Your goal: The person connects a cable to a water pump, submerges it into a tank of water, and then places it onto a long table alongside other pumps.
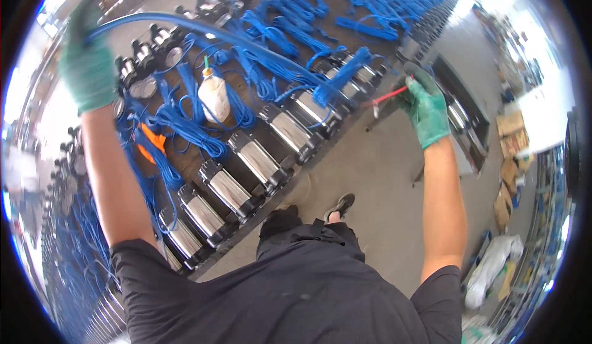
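Note:
My left hand point(89, 76), in a green-coated glove, is raised at the far left and smeared by motion. It grips a blue cable point(203, 28), which arcs rightward over the bench to a flattened blue bundle of cable point(341, 77). To the right, my right hand point(428, 110), gloved the same way, closes on a thin red piece point(390, 95) like a wire or narrow handle; its exact kind is unclear. Below the cable lies a row of shiny steel cylindrical motors point(259, 159) with black ends.
Coiled blue cables point(191, 131) cover the bench, with a white squeeze bottle point(214, 97) and an orange piece point(152, 142) among them. A metal tray with cylinders point(461, 113) stands right of the bench. Cardboard point(512, 131) and a whitish plastic sack point(493, 270) lie on the right.

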Demonstrator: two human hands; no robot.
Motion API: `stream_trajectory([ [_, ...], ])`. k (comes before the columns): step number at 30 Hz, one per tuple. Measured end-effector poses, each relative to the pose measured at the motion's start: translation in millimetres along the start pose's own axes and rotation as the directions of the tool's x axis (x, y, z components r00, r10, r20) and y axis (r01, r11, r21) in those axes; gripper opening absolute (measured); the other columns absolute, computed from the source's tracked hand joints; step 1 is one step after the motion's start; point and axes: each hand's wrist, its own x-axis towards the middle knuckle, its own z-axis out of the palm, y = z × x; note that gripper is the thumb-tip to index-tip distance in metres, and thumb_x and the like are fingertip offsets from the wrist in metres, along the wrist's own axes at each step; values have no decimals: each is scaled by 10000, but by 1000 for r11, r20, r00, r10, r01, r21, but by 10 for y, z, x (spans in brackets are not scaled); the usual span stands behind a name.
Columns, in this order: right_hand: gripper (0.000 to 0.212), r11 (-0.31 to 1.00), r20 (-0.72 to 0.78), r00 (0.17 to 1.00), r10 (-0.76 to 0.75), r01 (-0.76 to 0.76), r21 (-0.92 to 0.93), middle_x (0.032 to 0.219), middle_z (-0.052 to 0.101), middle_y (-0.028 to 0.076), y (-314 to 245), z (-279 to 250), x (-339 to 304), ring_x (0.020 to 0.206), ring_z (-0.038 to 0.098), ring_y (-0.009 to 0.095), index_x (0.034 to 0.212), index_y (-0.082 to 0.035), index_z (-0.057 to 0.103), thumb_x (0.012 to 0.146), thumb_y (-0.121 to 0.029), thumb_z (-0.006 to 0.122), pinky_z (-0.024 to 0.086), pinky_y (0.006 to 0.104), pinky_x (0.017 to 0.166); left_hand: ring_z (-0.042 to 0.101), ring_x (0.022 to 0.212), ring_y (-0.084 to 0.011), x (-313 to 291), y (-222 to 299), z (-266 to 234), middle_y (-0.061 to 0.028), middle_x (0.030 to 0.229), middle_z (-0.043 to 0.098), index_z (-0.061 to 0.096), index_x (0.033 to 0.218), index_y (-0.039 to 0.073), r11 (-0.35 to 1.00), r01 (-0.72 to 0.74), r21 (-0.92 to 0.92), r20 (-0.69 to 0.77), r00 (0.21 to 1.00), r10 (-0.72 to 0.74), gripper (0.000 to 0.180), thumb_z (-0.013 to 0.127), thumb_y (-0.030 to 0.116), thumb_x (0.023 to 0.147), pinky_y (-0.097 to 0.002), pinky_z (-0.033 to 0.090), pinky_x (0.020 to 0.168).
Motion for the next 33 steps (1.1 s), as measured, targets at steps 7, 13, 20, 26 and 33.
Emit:
stream_trajectory([
  [7,401,995,308,950,53,-22,-102,1145,674,53,545,-54,774,964,667,176,1402,-74,548,1006,-124,582,585,354,784,732,876,-315,-1410,739,1467,-140,962,738,700,1013,150,984,3,176,701,702,-127,184,583,142,871,-447,585,757],
  [13,421,998,433,900,41,-20,-52,1094,646,62,735,-230,1288,929,668,187,1417,-53,530,1001,-110,566,600,338,706,606,1180,-349,-2692,1253,1723,-159,1259,622,620,1289,111,909,230,346,879,260,-400,435,609,42,859,-444,509,986],
  [20,414,998,632,774,36,10,-69,1075,662,93,496,56,1505,889,683,196,1392,-33,547,988,-101,604,612,336,768,560,1269,-320,-2516,2229,1580,-132,1382,576,557,1376,77,760,629,161,794,375,-479,416,591,159,970,-440,463,1056],
  [26,332,905,886,448,-117,415,-90,1160,707,148,797,754,1163,968,710,231,1310,-46,628,982,-94,618,559,336,836,547,1114,-145,-2094,2779,1542,-77,1214,592,401,1490,68,143,956,-256,826,293,-482,600,657,229,972,-309,485,958],
  [33,599,852,928,235,-290,504,139,1264,601,227,1028,1198,1017,996,654,402,1428,-74,510,850,70,577,545,433,857,580,964,-67,-1962,2168,1280,-10,1069,682,616,1309,8,189,972,141,745,21,-667,343,612,164,1003,-248,488,850],
])
